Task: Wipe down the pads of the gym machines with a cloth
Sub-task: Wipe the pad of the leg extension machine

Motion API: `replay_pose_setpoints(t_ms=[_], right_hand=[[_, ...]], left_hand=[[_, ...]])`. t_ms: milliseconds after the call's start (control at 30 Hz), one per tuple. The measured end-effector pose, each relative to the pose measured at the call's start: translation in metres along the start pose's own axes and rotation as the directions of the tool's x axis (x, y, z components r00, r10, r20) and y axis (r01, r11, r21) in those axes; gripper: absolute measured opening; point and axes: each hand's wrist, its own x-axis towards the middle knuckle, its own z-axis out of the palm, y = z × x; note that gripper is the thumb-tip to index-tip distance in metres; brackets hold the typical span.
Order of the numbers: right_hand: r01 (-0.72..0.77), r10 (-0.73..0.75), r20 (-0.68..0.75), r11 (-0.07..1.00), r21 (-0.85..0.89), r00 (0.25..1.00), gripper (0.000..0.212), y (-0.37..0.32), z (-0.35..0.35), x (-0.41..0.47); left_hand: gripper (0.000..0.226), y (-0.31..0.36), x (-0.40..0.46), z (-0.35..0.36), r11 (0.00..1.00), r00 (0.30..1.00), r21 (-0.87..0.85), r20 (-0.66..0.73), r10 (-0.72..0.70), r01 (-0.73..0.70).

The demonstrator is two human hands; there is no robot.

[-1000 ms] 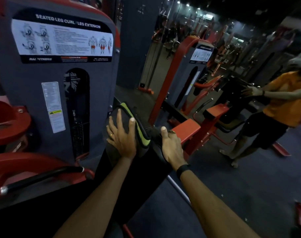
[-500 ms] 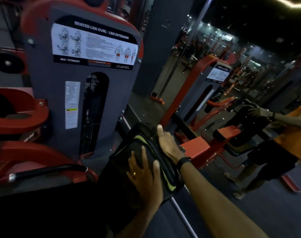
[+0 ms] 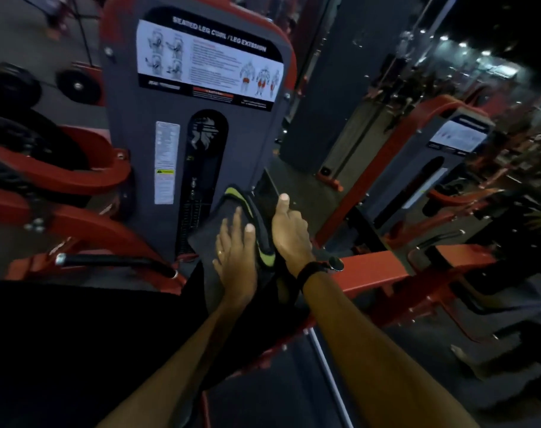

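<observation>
- Compared with half a second earlier, the left hand (image 3: 236, 251) is seen higher up the dark cloth (image 3: 223, 223), and the green-edged fold now shows between the two hands rather than under the right wrist
- Left hand fingers are laid nearly straight and flat, pressing the cloth against the black upright pad (image 3: 201, 291); nothing is gripped, and a ring is worn on one finger
- Right hand (image 3: 289, 230) is placed just beside the left, on the pad's right edge, thumb pointing up; its other fingers are hidden behind the pad edge, so it cannot be told whether they are curled round the pad or the cloth
- Cloth is draped over the top end of the pad, its green trim (image 3: 264, 254) running down the right side, directly in front of the grey weight-stack housing (image 3: 195, 143) labelled for seated leg curl and leg extension
- Risk, as a judgement: with only flat pressure applied, the cloth could slide off the pad's narrow top and drop behind the machine
- Risk: the folded, bunched green edge may leave part of the pad unwiped
- Risk: knuckles could be knocked against the housing close behind if the stroke is carried too far upward
</observation>
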Motion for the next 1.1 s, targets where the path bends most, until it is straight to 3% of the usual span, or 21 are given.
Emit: replay_pose_setpoints(t_ms=[167,267,333,500,567,700,800,900,1100], right_hand=[[0.038,-0.038,0.012,0.999,-0.021,0.999,0.071,0.004,-0.002,0.005],[0.035,-0.035,0.016,0.999,0.0,0.999,0.07,0.005,-0.002,0.006],[0.024,-0.025,0.021,1.0,0.015,0.999,0.068,0.005,-0.003,0.004],[0.072,-0.068,0.048,0.994,-0.083,0.997,0.056,0.001,-0.002,0.0],[0.085,-0.08,0.05,0.991,-0.105,0.995,0.056,0.001,-0.002,0.001],[0.094,-0.092,0.02,0.989,-0.112,0.996,0.057,0.002,0.002,0.0],[0.084,-0.081,0.029,0.989,-0.119,0.996,0.058,0.002,0.001,-0.001],[0.083,-0.079,0.038,0.989,-0.123,0.996,0.056,0.001,-0.001,-0.003],[0.062,-0.06,0.021,0.99,-0.123,0.998,0.057,-0.001,0.003,-0.001]], left_hand=[[0.056,-0.012,-0.059,0.004,0.999,0.999,0.026,-0.021,0.029,-0.028],[0.084,-0.009,-0.027,0.004,0.995,0.995,0.008,-0.016,0.103,-0.103],[0.09,-0.01,0.016,0.0,0.995,0.997,-0.068,-0.019,0.071,-0.072],[0.075,-0.021,0.061,-0.002,0.981,0.998,-0.183,0.011,0.06,-0.057],[0.065,-0.023,0.038,-0.003,0.979,0.996,-0.185,0.018,0.088,-0.084],[0.078,-0.029,-0.036,-0.007,0.987,0.992,-0.128,0.068,0.106,-0.097],[0.063,-0.031,-0.078,-0.004,0.991,0.99,-0.091,0.092,0.11,-0.101],[0.042,-0.019,-0.054,-0.002,0.998,0.996,-0.021,0.053,0.067,-0.066],[0.066,-0.012,0.022,-0.014,0.997,0.997,-0.038,0.051,0.066,-0.064]])
